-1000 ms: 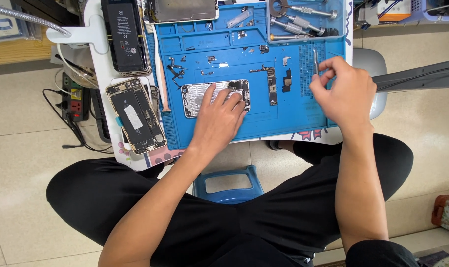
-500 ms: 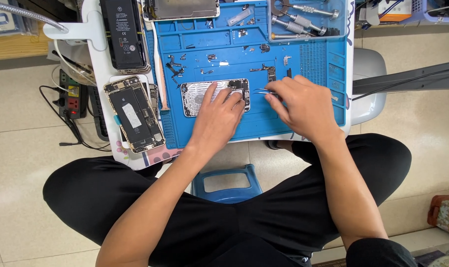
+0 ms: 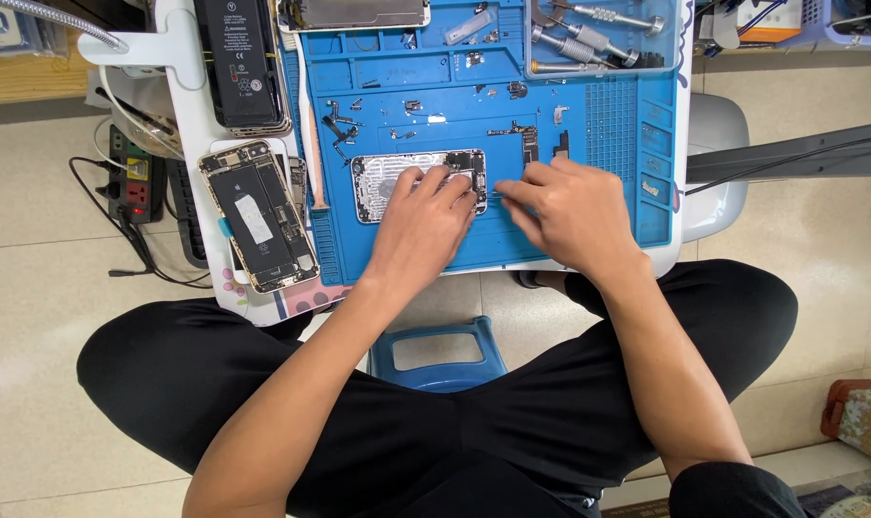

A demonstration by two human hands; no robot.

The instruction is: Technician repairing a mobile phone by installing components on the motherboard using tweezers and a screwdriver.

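Observation:
An opened phone housing [image 3: 387, 180] lies on the blue work mat [image 3: 569, 240]. My left hand [image 3: 421, 225] rests flat on the housing's right half, fingers spread, pressing it down. My right hand [image 3: 569, 211] sits just right of it, fingers pinched on thin metal tweezers [image 3: 496, 195] whose tip points left at the housing's right end. Small screws and dark parts [image 3: 529, 142] lie scattered on the mat above both hands.
A second opened phone [image 3: 259, 215] lies on the white table [image 3: 191, 115] to the left, with a black battery [image 3: 239, 62] above it. Screwdrivers [image 3: 589, 38] sit in a tray at top right. A blue stool [image 3: 435, 350] stands below; a power strip [image 3: 136, 182] lies on the floor.
My right hand has moved left from the mat's right side with the tweezers, reaching the housing's right end. My left hand has stayed on the housing.

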